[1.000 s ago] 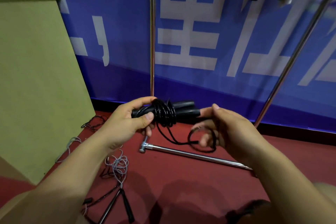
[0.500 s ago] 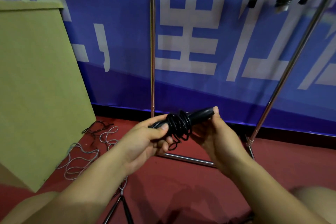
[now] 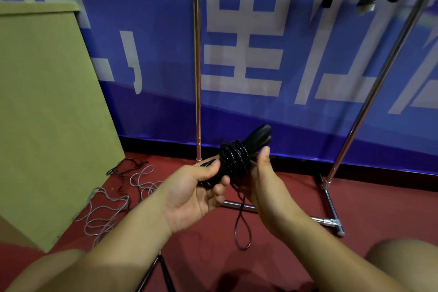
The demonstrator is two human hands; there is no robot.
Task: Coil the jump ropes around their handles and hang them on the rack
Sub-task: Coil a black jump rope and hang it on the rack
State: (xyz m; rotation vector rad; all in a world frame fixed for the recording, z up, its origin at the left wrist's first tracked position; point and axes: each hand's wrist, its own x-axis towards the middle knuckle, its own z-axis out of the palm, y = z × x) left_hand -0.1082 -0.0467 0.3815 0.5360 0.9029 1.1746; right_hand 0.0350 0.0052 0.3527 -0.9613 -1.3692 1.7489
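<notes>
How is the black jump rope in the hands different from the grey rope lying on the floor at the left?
The black jump rope is wound in tight turns around its handles; the grey rope sprawls in loose loops.
The black jump rope is off the floor, gripped by the left hand and steadied by the right hand; the grey rope lies untouched on the red floor.
Both are thin cords.

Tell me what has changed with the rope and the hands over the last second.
The black jump rope has tilted, handle ends now pointing up and right. The loop the right hand was holding out a second ago is mostly wound on; a short loop hangs loose. The left hand still grips the handles' near end. The rack and the ropes on the floor are unchanged.
</notes>
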